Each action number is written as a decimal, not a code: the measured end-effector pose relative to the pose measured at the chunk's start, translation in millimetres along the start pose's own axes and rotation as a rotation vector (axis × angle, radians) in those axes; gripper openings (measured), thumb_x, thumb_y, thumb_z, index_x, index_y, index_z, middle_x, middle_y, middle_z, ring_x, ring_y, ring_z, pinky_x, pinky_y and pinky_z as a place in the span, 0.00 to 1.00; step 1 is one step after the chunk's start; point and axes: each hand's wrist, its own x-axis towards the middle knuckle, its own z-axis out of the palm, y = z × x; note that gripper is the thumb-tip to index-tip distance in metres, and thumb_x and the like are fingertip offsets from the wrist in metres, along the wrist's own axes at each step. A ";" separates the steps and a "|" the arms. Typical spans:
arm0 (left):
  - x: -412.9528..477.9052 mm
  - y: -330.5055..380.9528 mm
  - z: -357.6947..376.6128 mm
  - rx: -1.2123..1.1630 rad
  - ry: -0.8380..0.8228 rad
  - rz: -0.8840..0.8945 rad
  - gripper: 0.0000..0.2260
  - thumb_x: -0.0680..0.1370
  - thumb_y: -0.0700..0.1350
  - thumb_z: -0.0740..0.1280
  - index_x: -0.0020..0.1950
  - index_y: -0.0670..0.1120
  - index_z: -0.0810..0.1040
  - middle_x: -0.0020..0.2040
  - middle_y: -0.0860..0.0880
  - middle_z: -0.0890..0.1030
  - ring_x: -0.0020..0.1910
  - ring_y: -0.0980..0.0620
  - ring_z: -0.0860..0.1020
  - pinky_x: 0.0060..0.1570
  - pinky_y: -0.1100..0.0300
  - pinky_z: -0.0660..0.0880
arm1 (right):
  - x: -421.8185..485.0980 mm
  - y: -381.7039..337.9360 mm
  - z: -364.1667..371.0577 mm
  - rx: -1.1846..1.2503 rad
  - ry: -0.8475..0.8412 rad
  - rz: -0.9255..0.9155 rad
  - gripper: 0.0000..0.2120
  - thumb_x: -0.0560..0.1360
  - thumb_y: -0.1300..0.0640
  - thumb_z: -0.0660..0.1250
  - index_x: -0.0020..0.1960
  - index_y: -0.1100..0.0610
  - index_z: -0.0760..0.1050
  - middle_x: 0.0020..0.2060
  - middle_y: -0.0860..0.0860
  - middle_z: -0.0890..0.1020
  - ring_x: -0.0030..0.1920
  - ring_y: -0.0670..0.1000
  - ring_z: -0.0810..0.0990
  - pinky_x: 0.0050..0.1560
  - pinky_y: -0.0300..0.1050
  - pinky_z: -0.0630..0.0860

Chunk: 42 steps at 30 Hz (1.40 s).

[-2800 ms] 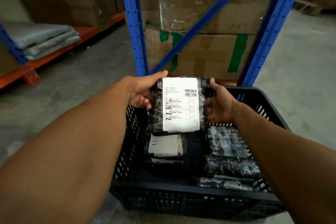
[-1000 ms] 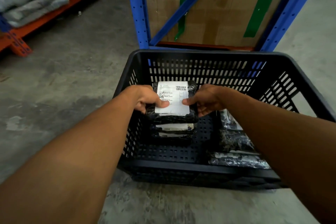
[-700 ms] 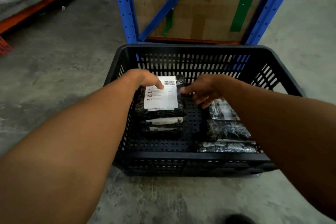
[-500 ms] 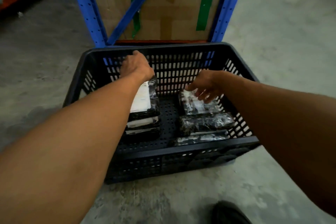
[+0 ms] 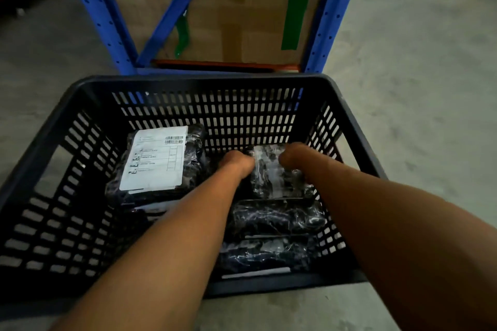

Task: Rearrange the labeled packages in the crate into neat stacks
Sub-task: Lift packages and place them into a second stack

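A black slotted crate point(image 5: 215, 83) stands on the floor in front of me. On its left side lies a stack of black wrapped packages, the top one point(image 5: 156, 161) showing a white shipping label. On the right side sit three more wrapped packages in a row. My left hand point(image 5: 236, 164) and my right hand point(image 5: 295, 156) grip the two sides of the far right package point(image 5: 271, 172), which is wrapped in clear film. The fingers of both hands are curled down out of sight behind it.
A blue shelving frame point(image 5: 107, 21) with a diagonal brace stands just behind the crate. Cardboard boxes point(image 5: 242, 13) with green tape fill its lowest level. Grey concrete floor point(image 5: 416, 62) surrounds the crate.
The labeled package was lowered onto the left stack and let go. Both hands then moved to the right side of the crate and closed on the far wrapped package there.
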 end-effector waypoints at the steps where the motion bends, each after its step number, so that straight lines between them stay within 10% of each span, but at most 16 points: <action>1: 5.3 -4.1 7.4 -0.033 -0.050 -0.026 0.24 0.77 0.49 0.70 0.68 0.38 0.73 0.66 0.41 0.76 0.63 0.41 0.75 0.58 0.56 0.73 | 7.1 2.4 6.2 -0.011 0.014 0.002 0.20 0.80 0.55 0.60 0.69 0.63 0.69 0.67 0.61 0.73 0.63 0.58 0.74 0.57 0.48 0.72; 4: 11.4 -8.7 24.0 -0.044 -0.219 -0.099 0.27 0.74 0.53 0.72 0.69 0.41 0.73 0.68 0.43 0.75 0.67 0.42 0.71 0.54 0.53 0.70 | 21.5 3.8 13.7 -0.031 0.079 0.036 0.20 0.78 0.53 0.63 0.67 0.61 0.71 0.64 0.60 0.76 0.57 0.58 0.76 0.48 0.47 0.71; 8: 16.4 -12.3 19.7 -0.087 -0.249 -0.201 0.34 0.70 0.56 0.75 0.70 0.41 0.71 0.69 0.42 0.73 0.65 0.39 0.72 0.55 0.47 0.75 | 30.4 -4.1 16.9 -0.058 0.019 0.123 0.29 0.77 0.52 0.65 0.74 0.62 0.64 0.71 0.64 0.69 0.67 0.63 0.71 0.63 0.53 0.73; 14: 14.5 -14.7 5.9 -0.286 -0.309 -0.236 0.11 0.76 0.47 0.70 0.54 0.44 0.75 0.43 0.46 0.79 0.37 0.49 0.78 0.29 0.56 0.77 | 25.3 -6.7 18.2 0.044 -0.060 0.178 0.42 0.73 0.44 0.68 0.78 0.61 0.53 0.74 0.64 0.64 0.70 0.64 0.69 0.64 0.53 0.74; 18: 11.2 -12.0 -5.8 -0.319 -0.305 -0.207 0.10 0.77 0.47 0.69 0.55 0.44 0.77 0.49 0.43 0.83 0.45 0.45 0.81 0.43 0.51 0.78 | 17.0 -8.9 14.5 0.018 -0.064 0.130 0.29 0.77 0.47 0.63 0.73 0.60 0.64 0.72 0.64 0.67 0.69 0.65 0.69 0.54 0.50 0.74; 22: 6.6 -3.5 -30.2 -0.298 -0.358 -0.196 0.11 0.76 0.47 0.68 0.56 0.45 0.76 0.53 0.42 0.82 0.49 0.44 0.80 0.42 0.49 0.77 | 7.7 -12.0 -3.5 0.045 -0.202 -0.057 0.12 0.81 0.57 0.55 0.57 0.61 0.74 0.50 0.56 0.75 0.57 0.57 0.72 0.68 0.54 0.68; 24: 1.6 4.9 -45.1 -0.285 -0.403 -0.181 0.10 0.76 0.46 0.68 0.55 0.45 0.76 0.53 0.42 0.82 0.50 0.43 0.80 0.43 0.48 0.78 | -2.1 -14.6 -17.1 0.129 -0.208 -0.112 0.13 0.81 0.60 0.56 0.37 0.54 0.67 0.36 0.50 0.68 0.52 0.54 0.67 0.64 0.53 0.68; 27: -6.9 14.8 -62.4 -0.266 -0.450 -0.130 0.09 0.76 0.45 0.68 0.55 0.45 0.76 0.53 0.42 0.82 0.51 0.42 0.80 0.43 0.46 0.79 | -15.5 -10.1 -31.7 0.455 -0.248 0.005 0.13 0.80 0.57 0.58 0.36 0.57 0.66 0.34 0.53 0.70 0.40 0.54 0.73 0.47 0.50 0.75; 32: -22.8 20.3 -102.2 -0.261 -0.525 -0.028 0.11 0.73 0.44 0.71 0.53 0.44 0.78 0.50 0.43 0.83 0.50 0.42 0.80 0.44 0.45 0.78 | -38.4 -1.7 -48.4 0.778 -0.395 0.125 0.12 0.74 0.50 0.67 0.46 0.59 0.72 0.37 0.54 0.77 0.32 0.52 0.73 0.45 0.46 0.69; 38: -44.0 3.1 -152.1 -0.428 -0.631 0.137 0.05 0.69 0.43 0.72 0.41 0.43 0.86 0.39 0.46 0.86 0.38 0.48 0.85 0.42 0.50 0.81 | -72.1 1.2 -80.9 0.788 -0.559 -0.083 0.20 0.64 0.50 0.75 0.55 0.53 0.79 0.57 0.54 0.76 0.60 0.62 0.75 0.48 0.55 0.78; 42: -53.9 4.1 -170.5 -0.498 -0.604 0.205 0.13 0.68 0.43 0.74 0.51 0.42 0.81 0.42 0.43 0.86 0.41 0.46 0.85 0.42 0.48 0.82 | -81.1 -10.7 -80.9 0.892 -0.392 -0.200 0.27 0.58 0.48 0.78 0.55 0.53 0.80 0.58 0.54 0.80 0.56 0.59 0.79 0.48 0.51 0.78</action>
